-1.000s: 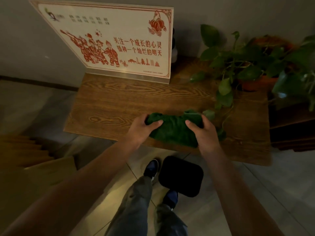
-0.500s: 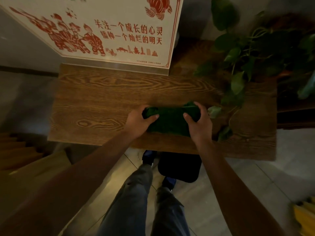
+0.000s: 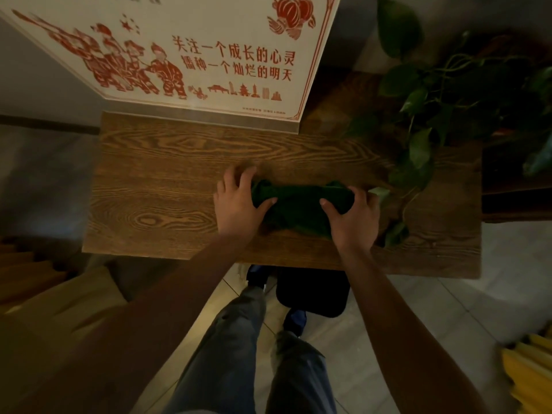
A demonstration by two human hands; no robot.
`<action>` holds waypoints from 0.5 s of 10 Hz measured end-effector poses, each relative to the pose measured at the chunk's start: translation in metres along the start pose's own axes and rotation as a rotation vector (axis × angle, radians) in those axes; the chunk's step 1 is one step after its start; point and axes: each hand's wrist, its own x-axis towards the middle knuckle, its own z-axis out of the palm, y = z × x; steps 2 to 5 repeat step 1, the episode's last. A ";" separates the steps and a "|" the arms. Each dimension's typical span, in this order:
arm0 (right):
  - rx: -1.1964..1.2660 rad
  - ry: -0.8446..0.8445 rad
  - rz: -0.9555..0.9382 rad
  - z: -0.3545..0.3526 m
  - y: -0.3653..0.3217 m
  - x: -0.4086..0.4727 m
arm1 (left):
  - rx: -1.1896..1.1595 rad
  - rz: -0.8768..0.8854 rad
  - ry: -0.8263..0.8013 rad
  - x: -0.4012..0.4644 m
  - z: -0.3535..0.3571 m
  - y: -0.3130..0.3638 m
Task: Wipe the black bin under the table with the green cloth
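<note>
Looking down on a wooden table point(image 3: 167, 186), its near edge overhanging the black bin point(image 3: 313, 294) on the tiled floor — directly below the hands, beside the shoes. Lying left-to-right on the tabletop, the green cloth point(image 3: 298, 204). Gripping its ends, the left hand point(image 3: 239, 201) and right hand point(image 3: 354, 218), thumbs on top — the right nearer the bin.

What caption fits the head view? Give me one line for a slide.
Both hands, left and right, bunch a green cloth on the wooden table; black bin waits underneath.

The person has bare forearms and wears grey-blue jeans point(image 3: 239, 354) and dark blue shoes point(image 3: 294, 319).
</note>
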 end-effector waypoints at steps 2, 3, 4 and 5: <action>-0.053 -0.030 0.024 -0.005 -0.003 -0.002 | -0.023 -0.046 -0.022 -0.002 -0.005 0.002; -0.053 -0.030 0.024 -0.005 -0.003 -0.002 | -0.023 -0.046 -0.022 -0.002 -0.005 0.002; -0.053 -0.030 0.024 -0.005 -0.003 -0.002 | -0.023 -0.046 -0.022 -0.002 -0.005 0.002; -0.053 -0.030 0.024 -0.005 -0.003 -0.002 | -0.023 -0.046 -0.022 -0.002 -0.005 0.002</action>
